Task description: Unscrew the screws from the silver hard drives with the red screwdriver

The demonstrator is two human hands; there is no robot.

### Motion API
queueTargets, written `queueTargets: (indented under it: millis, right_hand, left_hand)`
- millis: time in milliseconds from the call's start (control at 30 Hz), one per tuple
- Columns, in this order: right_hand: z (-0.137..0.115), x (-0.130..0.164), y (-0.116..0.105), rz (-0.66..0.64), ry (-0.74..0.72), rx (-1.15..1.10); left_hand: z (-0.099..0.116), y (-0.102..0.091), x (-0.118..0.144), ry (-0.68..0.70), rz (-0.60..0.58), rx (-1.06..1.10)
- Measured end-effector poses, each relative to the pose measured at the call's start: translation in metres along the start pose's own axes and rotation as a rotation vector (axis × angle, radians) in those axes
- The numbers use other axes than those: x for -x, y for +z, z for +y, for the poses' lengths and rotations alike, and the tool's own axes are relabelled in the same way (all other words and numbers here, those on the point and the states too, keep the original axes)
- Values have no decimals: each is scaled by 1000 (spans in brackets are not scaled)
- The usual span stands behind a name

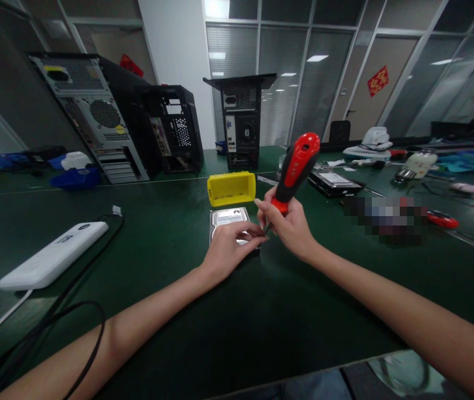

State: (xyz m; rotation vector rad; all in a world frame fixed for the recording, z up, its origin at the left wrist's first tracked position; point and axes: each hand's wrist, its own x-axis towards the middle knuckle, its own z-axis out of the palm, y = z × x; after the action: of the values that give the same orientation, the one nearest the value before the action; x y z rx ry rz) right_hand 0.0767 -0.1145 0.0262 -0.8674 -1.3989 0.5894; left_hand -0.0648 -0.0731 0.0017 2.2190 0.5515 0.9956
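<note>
A silver hard drive [229, 215] lies on the green table just in front of a yellow bin, partly covered by my left hand [231, 244]. The thumb and fingers of that hand come together at the drive's right edge; whatever is pinched between them is too small to make out. My right hand [289, 222] is closed around a red and black screwdriver [297, 166], low on its handle. The screwdriver leans with its handle up and to the right, and its shaft points down to the left fingertips. Its very tip is hidden there.
Behind the drive stands the yellow bin [232, 189]. A white power bank [54, 255] and black cable [70, 289] lie left. Computer cases [243, 122] stand at the back. More drives [334, 180], another red-handled tool [442, 219] and a blurred-out patch are to the right.
</note>
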Motion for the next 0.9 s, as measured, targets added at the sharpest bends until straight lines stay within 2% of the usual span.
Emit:
queueTargets:
  millis: [167, 467, 700, 900]
  right_hand:
    - [3, 3, -7, -3, -11, -17]
    - [-3, 6, -11, -160, -51, -5]
    - [2, 2, -12, -134, -29, 12]
    - [2, 2, -12, -135, -9, 14]
  left_hand:
    - [-1, 1, 0, 13, 8, -15]
    - [1, 0, 2, 34, -8, -13]
    - [-1, 1, 2, 7, 21, 10]
    - [0, -1, 2, -16, -20, -23]
